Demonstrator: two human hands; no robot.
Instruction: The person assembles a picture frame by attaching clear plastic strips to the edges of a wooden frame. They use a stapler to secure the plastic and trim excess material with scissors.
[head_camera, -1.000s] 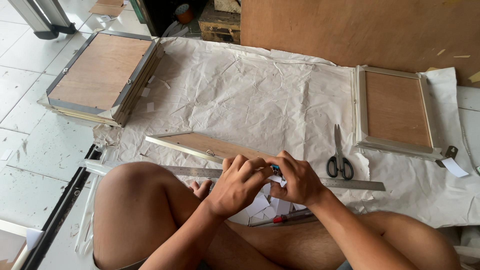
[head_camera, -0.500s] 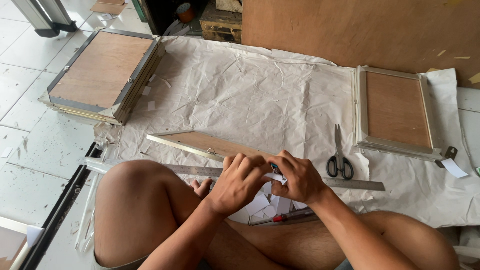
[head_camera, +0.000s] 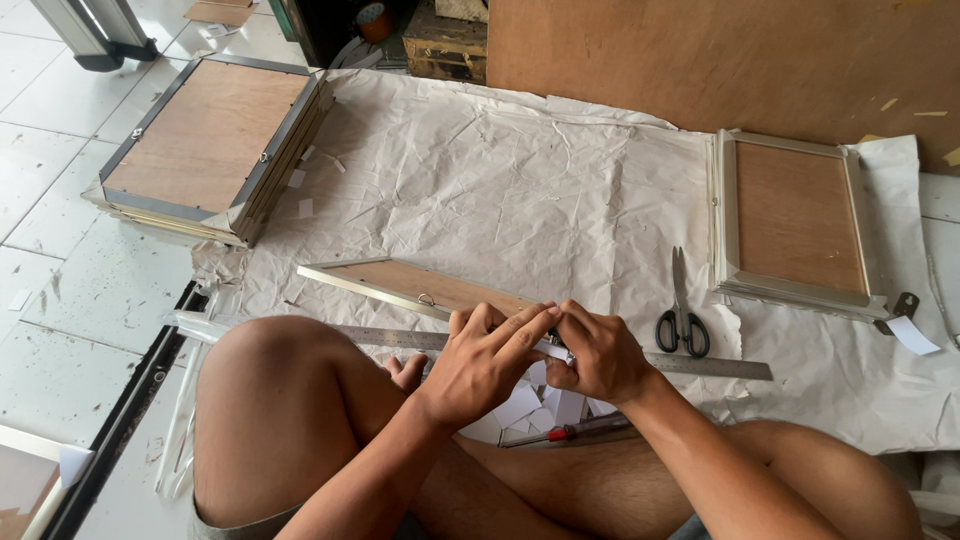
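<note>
Seated on the floor, bare knees drawn up at the near edge of a crumpled sheet of pale paper (head_camera: 520, 170). Both hands met over a long steel ruler (head_camera: 700, 366) lying across that paper.

Left hand (head_camera: 485, 365): fingers bent and pressed together, tips meeting the right hand's, grip closed on a small white strip (head_camera: 553, 350) held right above the ruler. Right hand (head_camera: 595, 355): fingers curled tight, pinching the same strip from the other side. Strip itself thin, white, mostly hidden between the fingertips; exact shape impossible to tell.

Ruler: narrow, grey metal, flat on the paper, its ends sticking out to either side of the hands. Just behind the ruler, a picture frame (head_camera: 420, 288) face-down, plywood back showing, silver edge, small metal hanger loop on it. Under the hands, nearer than the ruler, scattered white paper offcuts (head_camera: 520, 408) and a red-handled cutter (head_camera: 570, 433).

Right of the hands, just behind the ruler, black-handled scissors (head_camera: 682, 310) lying shut. Further right of the ruler, a second face-down frame (head_camera: 795, 220) with silver moulding. Well to the left of the ruler, off the paper, a stack of frames (head_camera: 205, 145) on white floor tiles. Far behind, a large plywood board (head_camera: 720, 60).
</note>
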